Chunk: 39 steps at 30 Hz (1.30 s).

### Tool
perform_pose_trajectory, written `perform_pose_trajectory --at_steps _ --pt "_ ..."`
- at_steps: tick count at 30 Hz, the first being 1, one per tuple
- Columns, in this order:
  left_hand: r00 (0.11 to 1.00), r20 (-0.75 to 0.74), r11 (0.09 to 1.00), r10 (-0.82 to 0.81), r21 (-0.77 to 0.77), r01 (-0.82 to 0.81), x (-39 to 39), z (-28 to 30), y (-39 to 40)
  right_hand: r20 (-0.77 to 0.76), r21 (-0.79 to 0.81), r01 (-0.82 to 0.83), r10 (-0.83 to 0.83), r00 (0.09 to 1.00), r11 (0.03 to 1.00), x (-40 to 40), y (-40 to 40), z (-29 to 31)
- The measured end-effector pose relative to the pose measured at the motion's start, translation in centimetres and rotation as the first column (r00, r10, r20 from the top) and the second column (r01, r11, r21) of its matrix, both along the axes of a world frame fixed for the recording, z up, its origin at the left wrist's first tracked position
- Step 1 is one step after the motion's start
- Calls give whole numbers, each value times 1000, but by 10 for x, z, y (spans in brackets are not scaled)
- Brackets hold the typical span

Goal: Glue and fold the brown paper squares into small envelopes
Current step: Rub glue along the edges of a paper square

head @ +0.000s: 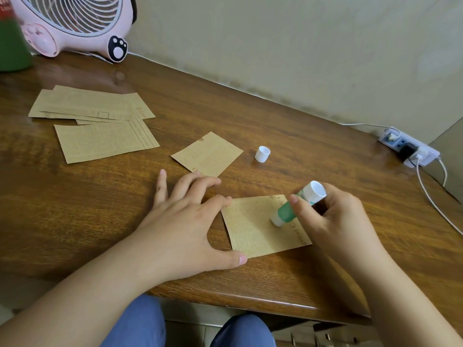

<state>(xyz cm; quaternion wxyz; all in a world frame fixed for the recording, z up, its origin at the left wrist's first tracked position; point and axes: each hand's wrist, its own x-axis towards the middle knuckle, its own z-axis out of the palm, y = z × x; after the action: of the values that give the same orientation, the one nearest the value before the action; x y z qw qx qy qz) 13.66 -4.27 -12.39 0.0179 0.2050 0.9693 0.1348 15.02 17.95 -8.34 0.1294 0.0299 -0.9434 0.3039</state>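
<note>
A brown printed paper square (253,231) lies flat near the table's front edge. My left hand (185,221) rests spread beside it, with the thumb and a fingertip pressing on its left edge. My right hand (335,216) grips a green and white glue stick (295,204), tilted, its tip touching the square near its right side. A second brown square (208,154) lies just beyond my left fingers. The glue stick's white cap (262,154) stands on the table to its right.
Several larger brown printed sheets (97,123) lie spread at the left. A pink desk fan (75,23) and a green container (12,43) stand at the back left. A power strip (408,150) with plugs and white cables sits at the right by the wall.
</note>
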Motion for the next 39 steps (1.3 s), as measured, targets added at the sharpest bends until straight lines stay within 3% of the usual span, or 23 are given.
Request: perform_pose_trajectory --at_steps 5,10,13,16,26,30,34,39 --pt "1000 0 1000 -6 8 6 0 1 0 -21 -8 23 -23 1000 1000 3 3 7" --pt "1000 9 1000 -9 0 9 1 2 -1 -3 -152 -130 131 991 980 8 -30 11" --pt "1000 9 1000 -8 6 8 0 3 -1 40 -132 -195 202 979 972 9 -44 1" --pt "1000 16 1000 -7 1 7 0 3 -1 25 -143 -172 177 984 975 8 -39 -4" --pt "1000 14 1000 -2 -1 2 0 0 0 44 34 61 -62 997 998 13 7 5" --pt "1000 15 1000 -2 -9 2 -1 1 0 -49 -67 -24 21 999 997 20 -9 12" --pt "1000 11 1000 -6 -11 6 -1 2 0 10 -91 -235 237 971 968 26 -40 6" --pt "1000 24 1000 -10 -2 10 -1 2 -1 19 -104 -177 180 983 979 23 -30 -2"
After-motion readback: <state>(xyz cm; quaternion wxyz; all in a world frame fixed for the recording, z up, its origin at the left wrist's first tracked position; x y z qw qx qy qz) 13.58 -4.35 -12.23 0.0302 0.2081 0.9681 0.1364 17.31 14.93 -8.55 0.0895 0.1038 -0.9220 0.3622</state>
